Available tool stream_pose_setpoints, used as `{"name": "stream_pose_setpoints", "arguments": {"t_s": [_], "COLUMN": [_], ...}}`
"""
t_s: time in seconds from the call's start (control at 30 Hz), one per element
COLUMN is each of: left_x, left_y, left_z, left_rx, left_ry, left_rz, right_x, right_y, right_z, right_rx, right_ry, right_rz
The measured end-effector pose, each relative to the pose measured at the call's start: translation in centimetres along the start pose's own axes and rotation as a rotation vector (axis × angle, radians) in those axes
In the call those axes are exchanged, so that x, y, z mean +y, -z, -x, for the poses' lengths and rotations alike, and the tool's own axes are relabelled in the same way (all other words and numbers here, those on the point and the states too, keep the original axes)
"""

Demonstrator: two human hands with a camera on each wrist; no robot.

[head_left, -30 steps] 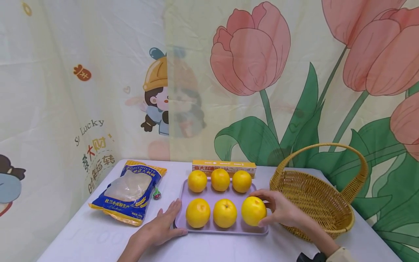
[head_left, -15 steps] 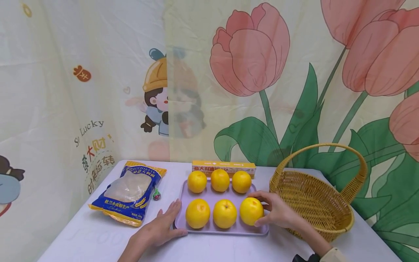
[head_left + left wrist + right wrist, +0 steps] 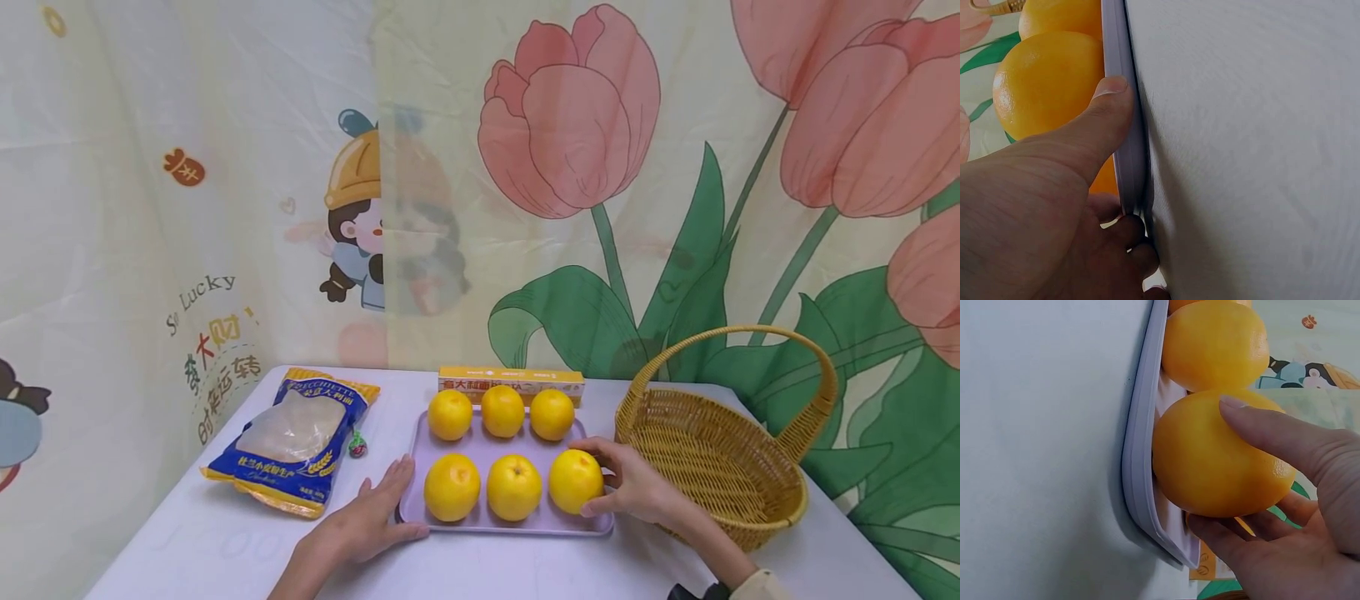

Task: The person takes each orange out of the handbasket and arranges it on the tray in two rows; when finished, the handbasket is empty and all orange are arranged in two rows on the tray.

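On a lilac tray (image 3: 517,531) sit two rows of three yellow-orange oranges. My right hand (image 3: 637,483) grips the front right orange (image 3: 573,482), which is on the tray. In the right wrist view its thumb lies over this orange (image 3: 1216,462) and the fingers curl beneath. My left hand (image 3: 367,517) rests against the tray's front left corner, fingers extended along the left side. The left wrist view has the thumb of the left hand (image 3: 1041,181) on the tray rim (image 3: 1125,106), with the fingertips along the corner.
A wicker basket (image 3: 712,467) with a tall handle stands right of the tray, close to the right forearm. Behind the tray lies a yellow pasta box (image 3: 510,377). To the left are a blue and yellow pasta bag (image 3: 292,442) and a small green-and-red trinket (image 3: 357,446).
The right hand has moved the front right orange slightly left and down on the tray, then held it there. The left hand keeps its place.
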State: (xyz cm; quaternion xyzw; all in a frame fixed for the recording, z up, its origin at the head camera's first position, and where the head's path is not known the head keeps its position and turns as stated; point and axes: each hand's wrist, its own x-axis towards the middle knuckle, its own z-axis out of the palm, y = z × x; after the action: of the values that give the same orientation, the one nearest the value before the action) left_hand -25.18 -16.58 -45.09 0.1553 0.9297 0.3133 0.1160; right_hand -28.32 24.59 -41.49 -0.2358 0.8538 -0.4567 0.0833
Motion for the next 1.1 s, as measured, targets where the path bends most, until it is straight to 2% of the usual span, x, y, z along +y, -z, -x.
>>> {"name": "stream_pose_setpoints", "arguments": {"t_s": [0.1,0.3,0.37,0.57,0.9,1.1], "left_x": [0.6,-0.1,0.2,0.8,0.6,0.9], "left_y": [0.3,0.2,0.3,0.7,0.6,1.0], "left_z": [0.3,0.1,0.3,0.5,0.3,0.3], "left_rx": [0.016,0.011,0.011,0.017,0.022,0.039], "left_ry": [0.015,-0.014,-0.007,0.020,0.019,0.028], "left_rz": [0.007,0.010,0.007,-0.020,-0.007,-0.069], "right_x": [0.1,0.2,0.3,0.1,-0.1,-1.0], "right_y": [-0.2,-0.6,-0.8,-1.1,-1.0,-0.6], "right_z": [0.1,0.1,0.1,-0.2,-0.7,-0.9], "right_rx": [0.007,0.009,0.009,0.031,0.037,0.118], "right_ry": [-0.004,-0.013,-0.012,-0.001,0.028,0.069], "right_rz": [-0.020,-0.044,-0.044,0.004,0.053,0.075]}}
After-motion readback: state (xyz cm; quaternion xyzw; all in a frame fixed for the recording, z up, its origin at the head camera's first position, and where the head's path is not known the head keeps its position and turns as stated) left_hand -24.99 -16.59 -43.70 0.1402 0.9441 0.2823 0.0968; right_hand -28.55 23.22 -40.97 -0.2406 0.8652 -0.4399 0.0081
